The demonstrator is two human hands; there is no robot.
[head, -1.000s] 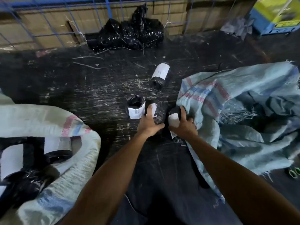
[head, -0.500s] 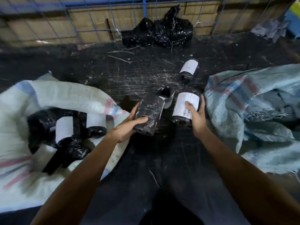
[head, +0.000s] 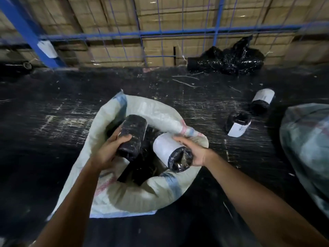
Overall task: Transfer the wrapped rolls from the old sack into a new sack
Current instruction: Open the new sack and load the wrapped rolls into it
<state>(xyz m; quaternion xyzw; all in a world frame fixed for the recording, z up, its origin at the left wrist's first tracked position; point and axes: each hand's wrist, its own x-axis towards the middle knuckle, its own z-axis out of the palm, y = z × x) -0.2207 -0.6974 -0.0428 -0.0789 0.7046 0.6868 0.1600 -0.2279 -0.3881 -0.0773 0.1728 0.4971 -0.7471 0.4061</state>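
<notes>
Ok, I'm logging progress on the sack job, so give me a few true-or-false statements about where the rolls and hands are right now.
1. Each hand holds a roll over the white sack. True: the left hand grips a black roll, the right hand a labelled roll.
2. The white sack is empty. False: black rolls already lie inside it.
3. Two rolls remain on the floor. True: a near roll and a far roll lie right of the white sack.
4. The blue sack lies left of the white sack. False: it lies at the right edge.
</notes>
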